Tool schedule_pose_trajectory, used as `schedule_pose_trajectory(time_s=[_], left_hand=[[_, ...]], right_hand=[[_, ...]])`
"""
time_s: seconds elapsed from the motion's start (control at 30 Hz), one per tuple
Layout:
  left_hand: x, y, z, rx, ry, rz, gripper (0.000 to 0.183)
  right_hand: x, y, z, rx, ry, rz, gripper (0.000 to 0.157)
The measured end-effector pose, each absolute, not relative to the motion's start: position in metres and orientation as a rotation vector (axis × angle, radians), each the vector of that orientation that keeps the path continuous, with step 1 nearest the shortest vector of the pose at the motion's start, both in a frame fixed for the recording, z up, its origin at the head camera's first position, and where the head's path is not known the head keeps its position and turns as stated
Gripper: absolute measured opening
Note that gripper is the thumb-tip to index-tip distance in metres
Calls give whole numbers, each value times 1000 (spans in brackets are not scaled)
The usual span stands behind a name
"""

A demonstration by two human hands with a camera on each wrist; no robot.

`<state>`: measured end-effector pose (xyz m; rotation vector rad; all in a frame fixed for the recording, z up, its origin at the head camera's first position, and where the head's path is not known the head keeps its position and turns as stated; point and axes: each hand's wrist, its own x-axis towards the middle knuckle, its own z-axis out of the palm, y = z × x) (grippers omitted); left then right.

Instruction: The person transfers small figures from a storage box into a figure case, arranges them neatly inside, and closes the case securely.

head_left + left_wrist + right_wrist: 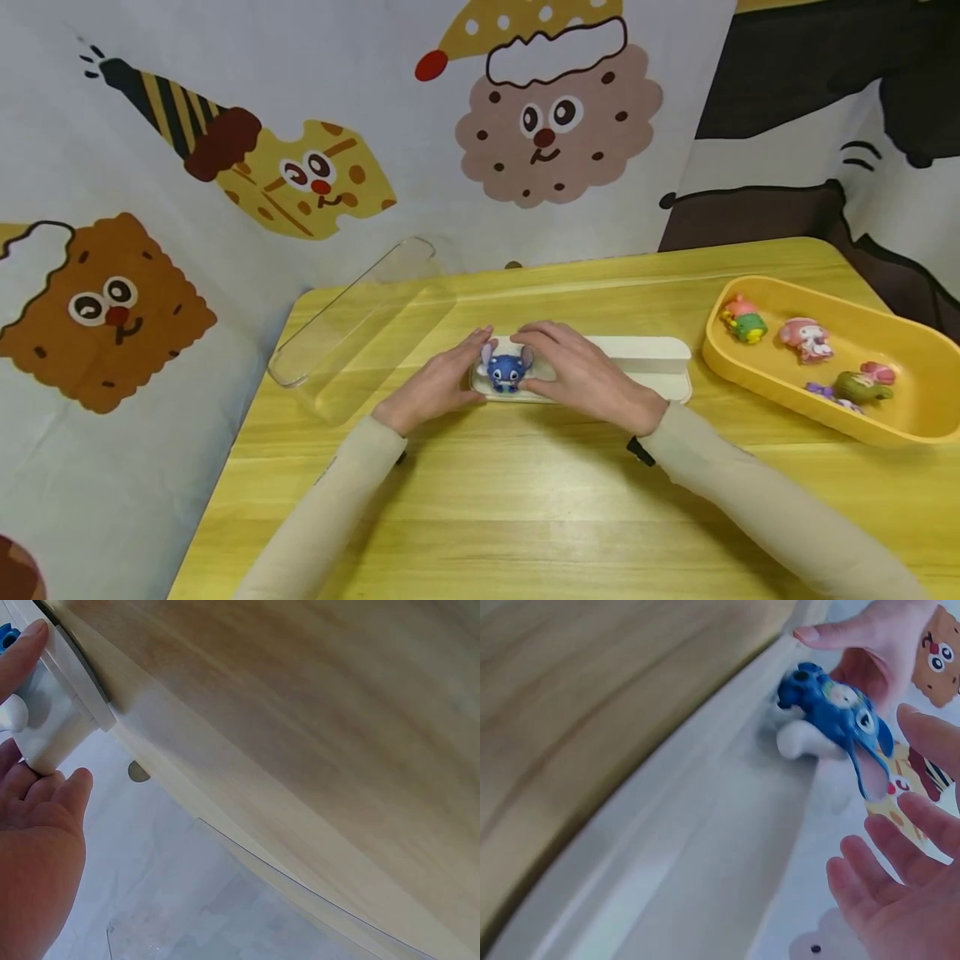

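Observation:
A blue Stitch figurine with big ears stands at the left end of a long white stepped stand. My left hand grips that end of the stand; in the left wrist view its thumb lies on the front edge and the fingers of the left hand are behind. Beside the figurine is my right hand, over the stand. The right wrist view shows the right hand with spread, loosely bent fingers, apart from the figurine.
To the left, a clear plastic cover lies near the table's back left corner. A yellow tray at the right holds several small figurines, one of them pink and white. Behind the wooden table hangs a cartoon-printed cloth.

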<state>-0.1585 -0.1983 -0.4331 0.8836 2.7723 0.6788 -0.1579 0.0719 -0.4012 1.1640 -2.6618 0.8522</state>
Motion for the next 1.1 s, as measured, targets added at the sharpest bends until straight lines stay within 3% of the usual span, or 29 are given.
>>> schedule_pose_trajectory(time_s=[0.6, 1.1], left_hand=[[-157, -197, -434, 891, 2793, 624, 96], [-156, -196, -433, 904, 2807, 636, 97]], right_hand=[[-139, 156, -365, 902, -2693, 841, 65], [-128, 237, -356, 588, -2742, 843, 69]])
